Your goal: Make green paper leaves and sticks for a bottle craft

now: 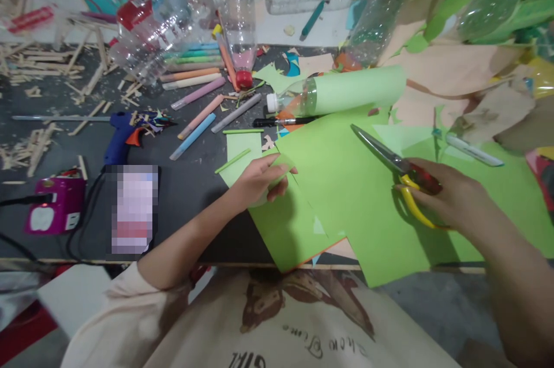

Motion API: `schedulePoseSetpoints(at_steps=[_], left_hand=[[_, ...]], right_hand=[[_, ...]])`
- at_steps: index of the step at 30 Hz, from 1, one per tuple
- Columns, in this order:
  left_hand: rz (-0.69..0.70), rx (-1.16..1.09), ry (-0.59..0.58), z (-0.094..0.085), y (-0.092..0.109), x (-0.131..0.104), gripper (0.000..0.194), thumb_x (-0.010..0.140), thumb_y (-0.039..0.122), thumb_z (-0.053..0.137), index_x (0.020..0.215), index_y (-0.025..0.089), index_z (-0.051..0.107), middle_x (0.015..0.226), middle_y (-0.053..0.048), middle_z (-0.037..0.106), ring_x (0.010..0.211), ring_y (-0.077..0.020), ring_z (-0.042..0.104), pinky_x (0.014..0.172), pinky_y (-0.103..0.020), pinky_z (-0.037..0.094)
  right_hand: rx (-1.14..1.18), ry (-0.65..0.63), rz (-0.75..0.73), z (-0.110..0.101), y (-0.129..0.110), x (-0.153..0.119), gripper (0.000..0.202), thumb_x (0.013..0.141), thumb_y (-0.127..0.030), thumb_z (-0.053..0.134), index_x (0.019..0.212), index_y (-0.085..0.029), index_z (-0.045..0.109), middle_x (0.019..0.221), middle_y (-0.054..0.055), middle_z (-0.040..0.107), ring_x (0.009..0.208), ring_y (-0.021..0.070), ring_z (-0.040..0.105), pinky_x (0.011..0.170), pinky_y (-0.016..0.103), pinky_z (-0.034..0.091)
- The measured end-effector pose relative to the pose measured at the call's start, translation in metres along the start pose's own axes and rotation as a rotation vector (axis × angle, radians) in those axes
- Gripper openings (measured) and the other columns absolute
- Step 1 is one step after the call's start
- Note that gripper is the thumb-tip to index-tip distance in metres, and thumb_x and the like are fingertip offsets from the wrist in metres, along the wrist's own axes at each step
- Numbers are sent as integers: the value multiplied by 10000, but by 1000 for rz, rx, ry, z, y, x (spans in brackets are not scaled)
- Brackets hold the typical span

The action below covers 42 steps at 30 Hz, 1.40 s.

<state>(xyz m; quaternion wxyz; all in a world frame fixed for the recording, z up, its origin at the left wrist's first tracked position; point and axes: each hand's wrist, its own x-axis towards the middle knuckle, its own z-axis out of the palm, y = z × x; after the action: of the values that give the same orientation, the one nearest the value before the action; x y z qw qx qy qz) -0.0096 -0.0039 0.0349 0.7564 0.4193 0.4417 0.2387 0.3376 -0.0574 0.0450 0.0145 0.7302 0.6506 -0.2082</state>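
A dark tabletop spreads before the person, with clear plastic bottles along its far side and a grey floor showing below at right. Scattered wooden sticks, a blue glue gun and a phone occupy the left. The near edge runs just in front of the patterned shirt; a bright green paper sheet overhangs it. Dark surface shows between the phone and the left forearm. A bottle wrapped in pale green paper lies beyond the sheet, bounding the space between the hands. The right hand is closed around yellow-handled scissors, blades together, pointing away and leftward above the sheet. The left hand curls over the sheet's left part; whether its fingers pinch paper, I cannot tell.
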Motion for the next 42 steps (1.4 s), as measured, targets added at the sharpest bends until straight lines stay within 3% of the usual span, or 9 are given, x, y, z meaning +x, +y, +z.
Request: schedulePoseSetpoints(at_steps=[4, 7, 11, 13, 18, 23, 28, 34, 42], left_hand=[[88, -70, 36, 0, -4, 0, 265, 847, 435, 506, 768, 184, 529, 470, 36, 521, 370, -82, 394, 390, -213, 314], [163, -105, 87, 1, -6, 3, 280, 867, 445, 443, 712, 212, 458, 449, 41, 484, 378, -86, 372, 389, -208, 300], [110, -149, 144, 7, -2, 4, 238, 880, 397, 380, 738, 218, 445, 469, 56, 451, 386, -88, 350, 402, -203, 308], [62, -148, 159, 10, 2, 5, 213, 873, 369, 372, 787, 206, 479, 533, 48, 482, 413, -93, 391, 425, -211, 340], [117, -43, 262, 16, 0, 13, 109, 798, 274, 456, 862, 193, 492, 714, 23, 508, 591, -109, 483, 548, -226, 413], [425, 719, 211, 13, -9, 28, 112, 832, 234, 449, 908, 204, 524, 841, -35, 570, 804, -186, 539, 763, -320, 447], [654, 1308, 391, 6, -21, 31, 252, 786, 136, 447, 999, 188, 571, 915, -88, 598, 855, -249, 518, 800, -380, 410], [795, 1311, 380, -2, -31, 29, 290, 847, 206, 440, 1122, 178, 529, 1026, -111, 595, 941, -263, 518, 875, -403, 412], [798, 995, 329, -12, -21, 29, 454, 942, 448, 490, 1305, 182, 436, 1211, -131, 573, 1083, -253, 542, 928, -379, 438]], right_hand=[[-182, 10, -27, -12, 5, -5, 448, 911, -362, 604, 1327, -195, 596, 1122, 201, 716, 880, 285, 688, 668, 359, 468], [-112, 171, -28, -18, -26, -10, 391, 946, -456, 511, 1204, -205, 665, 1080, 199, 725, 899, 315, 684, 681, 397, 476], [594, -375, -298, -6, -92, 1, 441, 910, -579, 517, 1139, -240, 680, 1074, 113, 737, 943, 246, 700, 784, 377, 544], [759, -534, -350, 12, -119, 17, 419, 885, -558, 577, 1104, -219, 691, 1059, 90, 734, 919, 216, 695, 804, 360, 543], [1101, -160, -284, 60, -154, 49, 439, 906, -586, 547, 1098, -201, 637, 810, 7, 644, 633, 120, 580, 605, 272, 479], [1255, -101, -356, 73, -162, 49, 503, 845, -731, 526, 973, -250, 593, 652, -54, 480, 496, 95, 434, 463, 240, 371], [1373, -198, -310, 66, -159, 50, 501, 750, -721, 651, 902, -265, 509, 651, -87, 479, 461, 73, 460, 450, 224, 413], [1345, -371, -309, 62, -155, 58, 425, 710, -567, 771, 725, -205, 551, 516, -83, 519, 435, 75, 520, 444, 218, 400], [1489, -259, -241, 65, -155, 60, 479, 686, -610, 781, 670, -208, 522, 453, -78, 560, 369, 58, 489, 391, 185, 381]])
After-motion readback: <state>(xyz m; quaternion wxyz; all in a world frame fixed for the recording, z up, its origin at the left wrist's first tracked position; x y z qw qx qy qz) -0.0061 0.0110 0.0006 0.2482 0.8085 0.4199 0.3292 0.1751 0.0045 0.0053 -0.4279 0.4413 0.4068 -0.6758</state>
